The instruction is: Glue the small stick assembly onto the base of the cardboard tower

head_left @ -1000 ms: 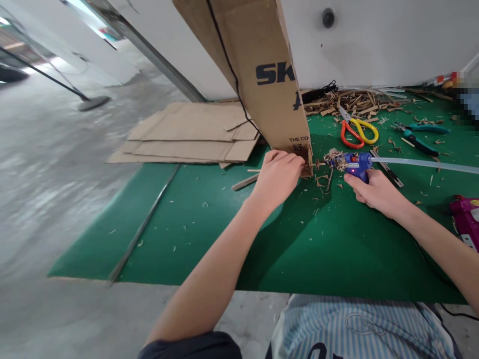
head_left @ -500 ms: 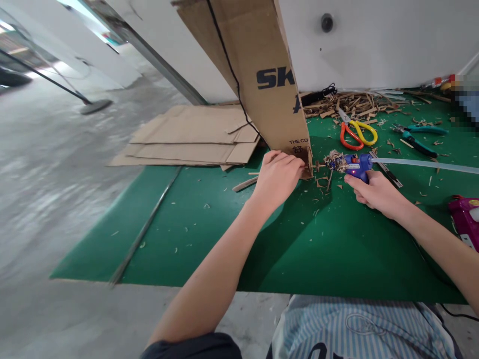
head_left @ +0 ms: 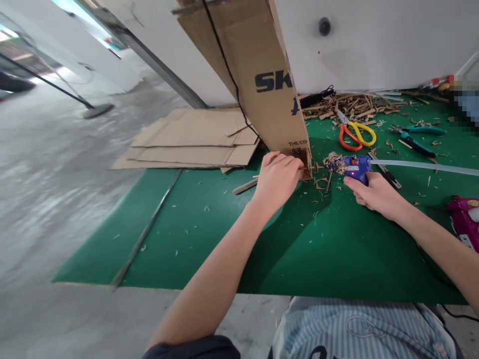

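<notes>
- The left hand (head_left: 277, 181) is closed narrowly around the lower corner of an upright cardboard panel (head_left: 266, 75), fingers curled over its edge, seemingly to steady the tall sheet, which leans up toward the top of the frame.
- The right hand (head_left: 377, 196) wraps the grip of a blue hot glue gun (head_left: 357, 168), held level with its nozzle pointing left, toward the panel's corner.
- A clump of wood scraps (head_left: 335, 163) sits at the nozzle, and a thin wooden stick (head_left: 318, 165) lies between it and the panel; they look joined by glue, but the exact contact is too small to make out.
- A long translucent glue stick (head_left: 422, 165) runs right from the gun's rear, probably left long so it can feed without reloading.
- Orange-and-yellow scissors (head_left: 357, 134) and teal pliers (head_left: 417, 142) lie upper right on the green desk (head_left: 179, 239), near a pile of wood strips (head_left: 348, 105).
- The left fingers hide the panel's corner; the gun's trigger is hidden by the right hand.
- A magenta tool (head_left: 466, 222) is cut off at the right edge, and the top right corner is blurred.
</notes>
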### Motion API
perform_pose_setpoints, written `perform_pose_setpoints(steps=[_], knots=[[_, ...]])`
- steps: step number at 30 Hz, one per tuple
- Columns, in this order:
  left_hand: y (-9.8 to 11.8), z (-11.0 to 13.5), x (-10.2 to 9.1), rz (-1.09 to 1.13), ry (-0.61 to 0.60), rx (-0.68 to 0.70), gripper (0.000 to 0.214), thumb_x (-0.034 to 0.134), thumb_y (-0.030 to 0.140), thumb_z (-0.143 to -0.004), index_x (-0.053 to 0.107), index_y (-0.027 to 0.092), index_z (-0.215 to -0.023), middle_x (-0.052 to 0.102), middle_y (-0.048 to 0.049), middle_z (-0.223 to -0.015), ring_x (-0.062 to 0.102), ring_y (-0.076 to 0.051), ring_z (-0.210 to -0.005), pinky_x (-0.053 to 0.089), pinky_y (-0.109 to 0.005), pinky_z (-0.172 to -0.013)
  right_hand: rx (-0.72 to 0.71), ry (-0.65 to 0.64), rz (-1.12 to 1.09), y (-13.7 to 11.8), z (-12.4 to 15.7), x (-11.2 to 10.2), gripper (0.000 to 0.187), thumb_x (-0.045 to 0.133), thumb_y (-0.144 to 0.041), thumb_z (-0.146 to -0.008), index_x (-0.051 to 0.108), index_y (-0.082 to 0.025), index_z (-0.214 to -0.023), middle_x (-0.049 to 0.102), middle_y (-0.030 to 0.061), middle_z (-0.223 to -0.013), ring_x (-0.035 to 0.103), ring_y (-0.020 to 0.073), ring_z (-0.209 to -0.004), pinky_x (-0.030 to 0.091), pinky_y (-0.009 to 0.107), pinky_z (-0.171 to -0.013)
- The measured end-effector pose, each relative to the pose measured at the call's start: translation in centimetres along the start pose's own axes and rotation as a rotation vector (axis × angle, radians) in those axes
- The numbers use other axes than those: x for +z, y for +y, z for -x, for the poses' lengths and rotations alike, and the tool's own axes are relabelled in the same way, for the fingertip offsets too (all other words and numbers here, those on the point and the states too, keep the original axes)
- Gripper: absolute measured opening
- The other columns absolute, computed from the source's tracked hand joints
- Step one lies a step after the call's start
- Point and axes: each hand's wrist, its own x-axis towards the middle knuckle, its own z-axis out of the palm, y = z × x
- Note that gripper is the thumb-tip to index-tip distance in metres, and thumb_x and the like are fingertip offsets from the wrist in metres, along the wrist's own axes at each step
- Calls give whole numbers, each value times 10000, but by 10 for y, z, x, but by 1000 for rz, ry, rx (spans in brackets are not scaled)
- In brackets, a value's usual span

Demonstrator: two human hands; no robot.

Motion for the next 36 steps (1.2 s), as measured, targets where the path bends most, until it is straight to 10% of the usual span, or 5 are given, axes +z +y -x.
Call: perform_pose_setpoints(steps=[36], knots=[[3,1,1,-5,45,-32,206,475,174,-963,645,228,-860,719,-48,-859,595,-254,-942,375,-451,-980,-13,29,75,-2,4,-1,376,572,-559,-909,444,-234,-771,472,-56,-532,447,84,-440,292,239,-419]])
